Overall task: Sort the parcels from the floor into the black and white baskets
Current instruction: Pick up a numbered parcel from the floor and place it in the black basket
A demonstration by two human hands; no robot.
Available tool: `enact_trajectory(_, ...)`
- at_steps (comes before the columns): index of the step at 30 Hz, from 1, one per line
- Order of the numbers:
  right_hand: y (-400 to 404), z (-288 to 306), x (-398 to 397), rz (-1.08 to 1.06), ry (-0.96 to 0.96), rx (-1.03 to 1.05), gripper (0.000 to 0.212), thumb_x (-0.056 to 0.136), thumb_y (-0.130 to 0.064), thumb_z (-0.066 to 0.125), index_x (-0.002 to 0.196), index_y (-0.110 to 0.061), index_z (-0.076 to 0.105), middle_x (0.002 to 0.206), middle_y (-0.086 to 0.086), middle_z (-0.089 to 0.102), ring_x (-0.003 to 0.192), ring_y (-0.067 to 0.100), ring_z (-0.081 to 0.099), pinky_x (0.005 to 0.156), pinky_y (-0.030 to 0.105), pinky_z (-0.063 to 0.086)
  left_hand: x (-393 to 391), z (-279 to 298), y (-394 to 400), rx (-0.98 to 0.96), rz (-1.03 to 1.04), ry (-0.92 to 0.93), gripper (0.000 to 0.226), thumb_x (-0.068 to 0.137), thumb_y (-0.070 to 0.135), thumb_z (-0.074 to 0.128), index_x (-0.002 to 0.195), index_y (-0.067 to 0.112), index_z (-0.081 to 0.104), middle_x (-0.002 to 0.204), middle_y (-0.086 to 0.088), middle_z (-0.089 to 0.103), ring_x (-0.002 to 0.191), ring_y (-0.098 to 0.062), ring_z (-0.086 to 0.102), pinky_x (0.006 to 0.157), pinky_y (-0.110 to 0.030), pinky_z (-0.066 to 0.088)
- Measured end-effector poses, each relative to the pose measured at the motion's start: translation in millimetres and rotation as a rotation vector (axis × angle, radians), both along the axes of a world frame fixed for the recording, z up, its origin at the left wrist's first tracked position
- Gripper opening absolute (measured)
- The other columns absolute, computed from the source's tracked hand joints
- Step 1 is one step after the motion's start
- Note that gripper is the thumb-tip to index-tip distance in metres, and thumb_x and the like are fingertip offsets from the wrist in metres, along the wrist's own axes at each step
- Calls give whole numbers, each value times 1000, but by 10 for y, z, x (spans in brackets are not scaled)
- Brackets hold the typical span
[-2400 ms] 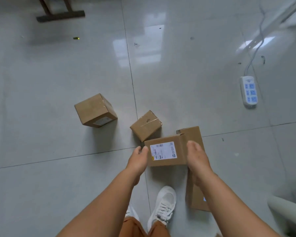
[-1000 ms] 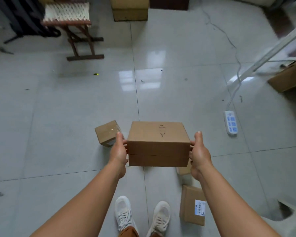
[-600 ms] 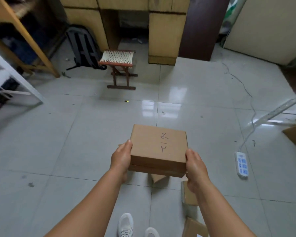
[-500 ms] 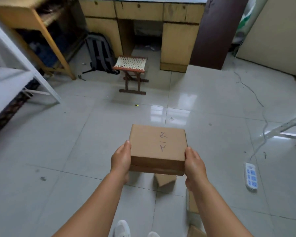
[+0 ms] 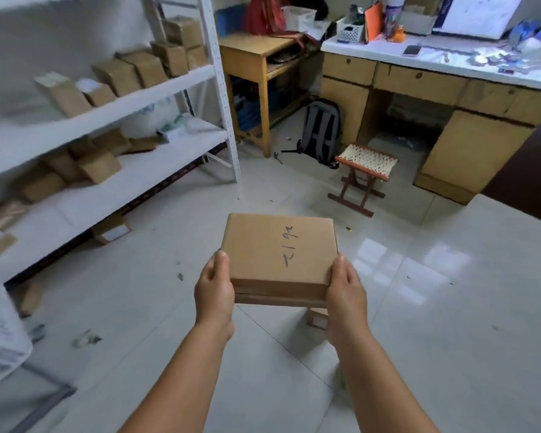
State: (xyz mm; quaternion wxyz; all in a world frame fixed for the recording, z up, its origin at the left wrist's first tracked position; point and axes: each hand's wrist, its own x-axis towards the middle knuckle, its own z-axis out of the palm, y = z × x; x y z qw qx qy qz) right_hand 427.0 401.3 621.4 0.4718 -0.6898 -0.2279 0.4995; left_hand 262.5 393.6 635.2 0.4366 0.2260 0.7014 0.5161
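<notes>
Head view: one cardboard parcel (image 5: pixel 280 250) is held level above the floor (image 5: pixel 450 307) between both hands. The left hand (image 5: pixel 214 292) grips its near-left corner and the right hand (image 5: pixel 345 292) its near-right corner, thumbs on top.

We stand on a pale tiled floor (image 5: pixel 450 307). On it rest a folding stool (image 5: pixel 364 170), a grey backpack (image 5: pixel 322 129) against the desk, and a small cardboard box (image 5: pixel 317 318). The white shelf (image 5: pixel 132 179) to our left carries cardboard boxes (image 5: pixel 99 165).

Folding stool (image 5: pixel 365 164) near grey backpack (image 5: pixel 321 129)
</notes>
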Motion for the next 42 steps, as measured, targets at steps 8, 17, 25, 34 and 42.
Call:
enact_trajectory(8,-467,570,-1527,329,54,91,43,101,-46,31,143,-39,41,139,0,36,116,16,39,92,33,32,-1414,451,-876,233,205,69,41,99,35,44,139,25,46,129,8,57,110,-4,54,89,-22,37)
enact_trajectory(17,-1512,1066,-3141,607,98,200,44,100,-47,34,144,-44,36,142,-6,36,117,14,41,94,36,35,-2913,873,-2129,311,475,161,40,97,42,45,136,31,47,128,5,56,114,-14,54,97,-35,43)
enact_trajectory(25,-2288,1350,-4244,769,101,287,43,100,-46,33,143,-43,38,141,-4,36,112,15,40,89,35,32,-3780,1195,-3144,369,668,168,42,99,39,42,140,29,43,126,9,51,111,-10,49,91,-28,36)
enact_trajectory(34,-2964,1435,-5299,1037,90,322,43,99,-47,33,142,-46,38,144,-1,36,125,20,40,104,44,38,-4592,1206,-4122,382,896,171,43,98,42,41,140,32,43,133,8,52,118,-12,49,95,-29,37)
enact_trajectory(42,-3212,1377,-6118,1177,69,351,40,99,-46,36,138,-43,42,143,-3,39,123,19,41,105,46,37,-5200,1144,-4489,361,1007,192,43,99,39,41,141,30,41,131,4,54,115,-13,52,93,-28,40)
